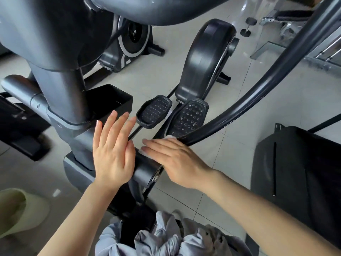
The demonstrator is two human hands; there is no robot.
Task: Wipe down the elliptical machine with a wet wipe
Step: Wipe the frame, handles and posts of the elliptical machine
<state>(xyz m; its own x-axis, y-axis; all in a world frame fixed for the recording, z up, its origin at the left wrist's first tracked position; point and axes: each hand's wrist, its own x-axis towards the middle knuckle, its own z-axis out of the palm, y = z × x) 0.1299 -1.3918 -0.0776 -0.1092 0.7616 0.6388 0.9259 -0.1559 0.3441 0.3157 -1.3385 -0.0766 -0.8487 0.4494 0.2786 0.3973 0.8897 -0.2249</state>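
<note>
The dark grey elliptical machine point(60, 93) fills the left and middle of the head view, with two studded pedals point(186, 117) beyond my hands. My right hand point(175, 159) lies flat, fingers straight, pressing a white wet wipe point(170, 138) onto the black cross tube point(145, 169) where the curved arm bar point(249, 100) meets it. Only the wipe's edges show around my fingers. My left hand point(112, 152) is open, fingers spread, hovering over or resting on the same tube just left of the right hand.
A second exercise bike point(132, 39) stands behind on the tiled floor. A dumbbell point(248, 26) and a bench frame point(295, 21) lie at the back right. A black panel point(299, 172) stands at the right. Grey cloth point(166, 237) bunches below, with a pale shoe point(20, 213) at lower left.
</note>
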